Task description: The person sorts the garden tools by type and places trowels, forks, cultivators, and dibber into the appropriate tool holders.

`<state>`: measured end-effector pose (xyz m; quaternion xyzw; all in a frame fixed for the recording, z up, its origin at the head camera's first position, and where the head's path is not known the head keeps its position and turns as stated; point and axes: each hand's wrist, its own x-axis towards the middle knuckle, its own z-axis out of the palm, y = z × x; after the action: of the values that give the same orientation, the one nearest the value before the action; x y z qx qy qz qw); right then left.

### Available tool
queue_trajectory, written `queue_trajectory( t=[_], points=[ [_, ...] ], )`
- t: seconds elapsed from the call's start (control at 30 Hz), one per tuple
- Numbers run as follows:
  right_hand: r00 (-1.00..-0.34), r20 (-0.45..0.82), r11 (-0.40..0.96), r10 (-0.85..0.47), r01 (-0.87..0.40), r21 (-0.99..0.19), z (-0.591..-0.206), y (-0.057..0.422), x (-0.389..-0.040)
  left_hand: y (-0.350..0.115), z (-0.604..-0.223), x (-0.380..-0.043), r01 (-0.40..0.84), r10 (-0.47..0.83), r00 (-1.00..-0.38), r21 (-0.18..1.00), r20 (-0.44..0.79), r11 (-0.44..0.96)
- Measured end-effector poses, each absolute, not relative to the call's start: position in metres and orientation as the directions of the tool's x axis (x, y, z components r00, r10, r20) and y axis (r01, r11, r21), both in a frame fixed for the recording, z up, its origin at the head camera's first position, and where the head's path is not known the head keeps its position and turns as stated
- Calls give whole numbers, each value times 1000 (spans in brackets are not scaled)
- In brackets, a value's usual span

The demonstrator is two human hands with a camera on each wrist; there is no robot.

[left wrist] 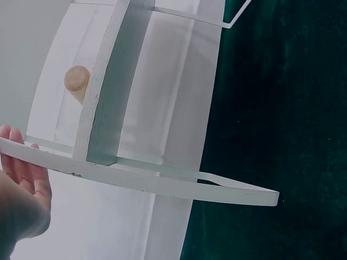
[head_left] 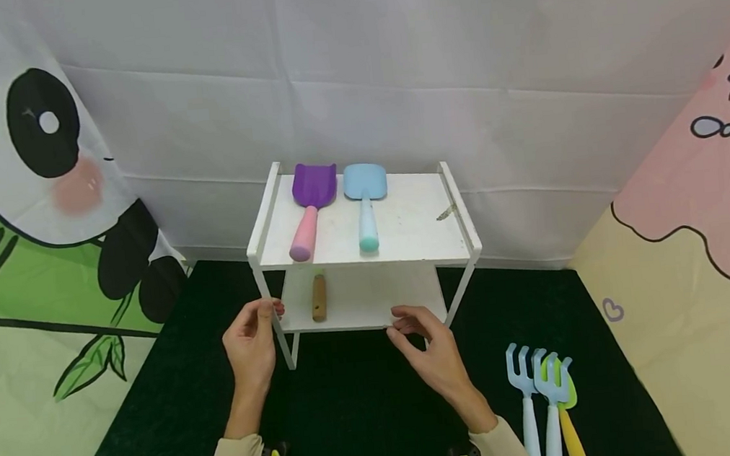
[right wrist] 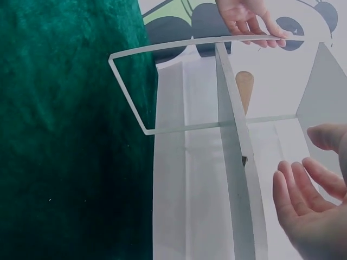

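A white two-tier shelf rack stands in front of me in the head view. My left hand holds its left front leg, fingertips bent around the bar in the left wrist view. My right hand, its fingers loosely bent and holding nothing, hovers by the front edge of the lower tier. On that tier lies a wooden handle; its far end is mostly hidden by the upper tier. Up top lie a purple shovel with a pink handle and a light blue shovel, side by side.
On the dark green cloth at the right lie two light blue hand forks, one overlapping a green shovel with a yellow handle. A white curtain hangs behind the rack. Printed sheets flank both sides.
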<state>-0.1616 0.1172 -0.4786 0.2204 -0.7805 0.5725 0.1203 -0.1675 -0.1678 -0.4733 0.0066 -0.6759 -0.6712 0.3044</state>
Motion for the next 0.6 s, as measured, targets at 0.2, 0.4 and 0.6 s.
queue_trajectory(
  t=[0.2, 0.4, 0.6],
  points=[
    [-843, 495, 221, -210, -534, -816, -483, 128, -154, -168, -474, -168, 394, -424, -809, 911, 406, 120],
    [-860, 474, 239, -187, -508, -827, -489, 139, -146, -168, -474, -167, 400, -422, -808, 909, 411, 120],
    [-887, 441, 283, -137, -462, -841, -485, 145, -134, -168, -475, -168, 402, -417, -813, 910, 405, 101]
  ],
)
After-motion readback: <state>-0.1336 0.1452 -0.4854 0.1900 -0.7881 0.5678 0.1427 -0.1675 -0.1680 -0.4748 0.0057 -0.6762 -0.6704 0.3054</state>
